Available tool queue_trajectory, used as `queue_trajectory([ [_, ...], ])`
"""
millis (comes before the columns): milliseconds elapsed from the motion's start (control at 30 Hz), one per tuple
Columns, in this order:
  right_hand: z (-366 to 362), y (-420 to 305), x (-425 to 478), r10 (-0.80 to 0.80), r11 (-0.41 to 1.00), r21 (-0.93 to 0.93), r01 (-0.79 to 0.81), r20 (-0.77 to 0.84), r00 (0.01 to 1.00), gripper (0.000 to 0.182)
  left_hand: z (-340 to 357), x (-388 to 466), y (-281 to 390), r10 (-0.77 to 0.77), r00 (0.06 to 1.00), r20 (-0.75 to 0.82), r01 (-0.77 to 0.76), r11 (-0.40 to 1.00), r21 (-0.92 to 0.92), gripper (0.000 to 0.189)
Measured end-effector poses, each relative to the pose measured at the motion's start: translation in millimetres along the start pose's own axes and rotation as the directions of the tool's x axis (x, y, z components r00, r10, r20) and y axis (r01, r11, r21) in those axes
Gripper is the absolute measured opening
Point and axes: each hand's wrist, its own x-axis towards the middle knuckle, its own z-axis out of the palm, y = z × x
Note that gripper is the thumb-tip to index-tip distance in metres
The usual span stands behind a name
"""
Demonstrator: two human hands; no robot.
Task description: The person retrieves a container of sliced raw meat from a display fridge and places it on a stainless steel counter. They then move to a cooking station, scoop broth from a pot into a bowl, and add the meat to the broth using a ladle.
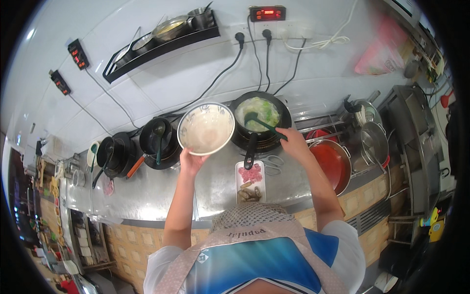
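My left hand holds a white patterned bowl by its lower rim, beside a black frying pan on a burner. The bowl's inside faces the camera and looks empty. With its fingers round the handle of a dark green ladle, my right hand is at the pan's right side. The ladle's head is in pale food with green pieces in the pan. Below the pan handle lies a white tray with pink raw meat and greyish-brown pieces.
Grey-handled scissors lie right of the tray. A pot of red liquid stands at the right. More black pans with utensils are on the left. A wall shelf holds metal containers; power cords hang behind the burners.
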Motion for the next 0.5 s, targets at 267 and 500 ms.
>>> queue_trajectory([
  [267, 29.8, 10.3, 18.2, 0.030, 0.998, -0.053, -0.039, -0.153, 0.988, 0.039, -110.8, -88.9, -55.8, -0.051, 0.957, -0.287, 0.017, 0.993, -0.120, 0.055],
  [500, 7.4, -20.3, -3.0, 0.106, 0.983, -0.152, -0.103, 0.007, 0.994, 0.044, -164.5, -126.1, -94.7, -0.083, 0.937, -0.339, 0.015, 0.980, -0.198, 0.052],
])
